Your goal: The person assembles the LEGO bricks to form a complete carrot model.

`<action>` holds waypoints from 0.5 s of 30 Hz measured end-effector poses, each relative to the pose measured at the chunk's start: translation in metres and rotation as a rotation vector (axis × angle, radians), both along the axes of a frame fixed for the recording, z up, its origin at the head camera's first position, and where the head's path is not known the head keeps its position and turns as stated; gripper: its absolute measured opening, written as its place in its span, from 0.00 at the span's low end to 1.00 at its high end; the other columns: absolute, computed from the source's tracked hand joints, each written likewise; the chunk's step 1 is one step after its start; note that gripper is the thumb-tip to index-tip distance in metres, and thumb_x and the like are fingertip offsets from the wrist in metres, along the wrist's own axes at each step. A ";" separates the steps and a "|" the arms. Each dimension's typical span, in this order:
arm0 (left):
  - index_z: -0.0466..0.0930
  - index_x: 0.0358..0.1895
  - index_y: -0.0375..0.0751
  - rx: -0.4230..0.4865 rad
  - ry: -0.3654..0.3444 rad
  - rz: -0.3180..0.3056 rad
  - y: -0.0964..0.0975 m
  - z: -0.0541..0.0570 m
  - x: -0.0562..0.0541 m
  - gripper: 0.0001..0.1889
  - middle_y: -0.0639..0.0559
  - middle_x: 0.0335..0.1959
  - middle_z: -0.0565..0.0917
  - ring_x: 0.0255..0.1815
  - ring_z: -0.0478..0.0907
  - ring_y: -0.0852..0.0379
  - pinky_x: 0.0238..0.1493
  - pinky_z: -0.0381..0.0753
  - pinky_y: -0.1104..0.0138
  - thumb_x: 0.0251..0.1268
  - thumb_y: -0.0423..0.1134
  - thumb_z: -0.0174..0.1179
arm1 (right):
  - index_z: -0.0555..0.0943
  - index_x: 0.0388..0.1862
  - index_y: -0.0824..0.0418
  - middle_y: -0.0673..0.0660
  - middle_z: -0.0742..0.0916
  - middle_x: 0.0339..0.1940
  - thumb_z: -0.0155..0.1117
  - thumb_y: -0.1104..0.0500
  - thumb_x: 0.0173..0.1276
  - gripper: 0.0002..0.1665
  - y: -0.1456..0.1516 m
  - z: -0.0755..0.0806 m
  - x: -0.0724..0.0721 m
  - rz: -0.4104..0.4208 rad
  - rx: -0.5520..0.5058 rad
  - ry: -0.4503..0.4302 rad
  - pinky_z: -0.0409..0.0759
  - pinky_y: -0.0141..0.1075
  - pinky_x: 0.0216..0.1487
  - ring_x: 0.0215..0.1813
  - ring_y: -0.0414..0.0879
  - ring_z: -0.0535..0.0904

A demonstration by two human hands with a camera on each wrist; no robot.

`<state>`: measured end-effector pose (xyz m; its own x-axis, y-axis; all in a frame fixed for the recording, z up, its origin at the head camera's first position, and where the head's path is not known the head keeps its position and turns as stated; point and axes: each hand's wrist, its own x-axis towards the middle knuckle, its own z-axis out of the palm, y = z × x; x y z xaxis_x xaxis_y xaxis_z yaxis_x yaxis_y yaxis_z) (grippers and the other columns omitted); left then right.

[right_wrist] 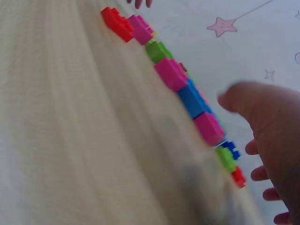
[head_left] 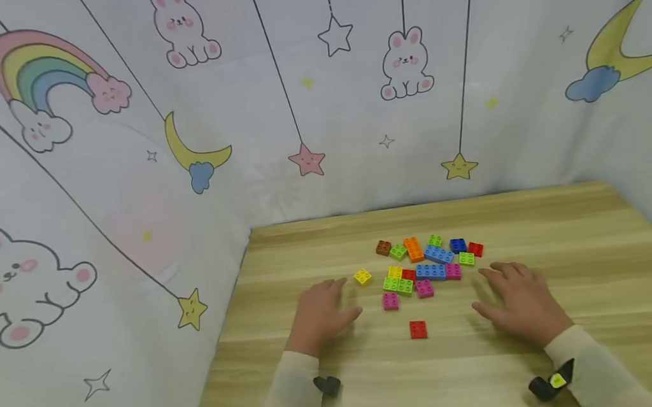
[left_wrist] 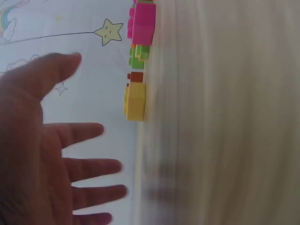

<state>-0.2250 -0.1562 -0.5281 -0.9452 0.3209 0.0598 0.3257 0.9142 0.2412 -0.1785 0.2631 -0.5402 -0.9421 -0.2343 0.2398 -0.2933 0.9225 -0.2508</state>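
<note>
My left hand (head_left: 321,315) hovers over the wooden table with fingers spread and nothing in its grasp. Nearest to it are a yellow brick (head_left: 363,277) and a magenta brick (head_left: 390,301). On the other side of the pile, my right hand (head_left: 521,298) is held with its fingers apart, also holding nothing. Close to its fingertips lie a lime brick (head_left: 466,259) and a magenta brick (head_left: 453,271) beside a long blue brick (head_left: 430,272). A red brick (head_left: 418,330) lies by itself between the hands, nearer to me. In the left wrist view, the spread fingers (left_wrist: 93,169) show plainly.
Toward the back of the pile lie a brown brick (head_left: 384,247), an orange brick (head_left: 413,249), a second long blue brick (head_left: 439,254), a dark blue brick (head_left: 458,245) and a red one. A patterned white curtain (head_left: 354,118) hangs behind and left of the table (head_left: 593,240).
</note>
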 end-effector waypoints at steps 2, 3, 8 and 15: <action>0.78 0.70 0.46 0.064 -0.029 0.020 0.005 -0.008 0.004 0.35 0.43 0.65 0.82 0.66 0.77 0.40 0.65 0.74 0.42 0.67 0.64 0.62 | 0.82 0.63 0.63 0.67 0.83 0.59 0.71 0.39 0.67 0.35 -0.004 -0.010 0.000 0.009 -0.062 0.031 0.69 0.71 0.58 0.62 0.69 0.74; 0.79 0.69 0.46 0.092 -0.038 0.026 0.007 -0.011 0.005 0.33 0.45 0.63 0.83 0.65 0.78 0.41 0.65 0.75 0.44 0.68 0.62 0.62 | 0.84 0.59 0.63 0.66 0.85 0.56 0.71 0.43 0.68 0.31 -0.005 -0.014 -0.001 0.014 -0.089 0.046 0.72 0.69 0.57 0.59 0.68 0.76; 0.83 0.63 0.48 0.246 -0.031 -0.036 0.032 -0.017 0.011 0.25 0.53 0.55 0.87 0.60 0.81 0.51 0.62 0.79 0.53 0.69 0.56 0.66 | 0.87 0.49 0.60 0.59 0.88 0.46 0.73 0.50 0.69 0.17 -0.018 -0.027 -0.007 0.049 -0.190 0.069 0.76 0.62 0.53 0.51 0.61 0.81; 0.88 0.53 0.52 0.307 -0.067 -0.241 0.078 -0.025 0.026 0.19 0.65 0.41 0.84 0.42 0.77 0.65 0.48 0.80 0.68 0.62 0.54 0.71 | 0.88 0.46 0.61 0.58 0.87 0.44 0.76 0.56 0.66 0.14 -0.041 -0.036 -0.021 0.087 -0.311 0.152 0.76 0.57 0.53 0.49 0.58 0.80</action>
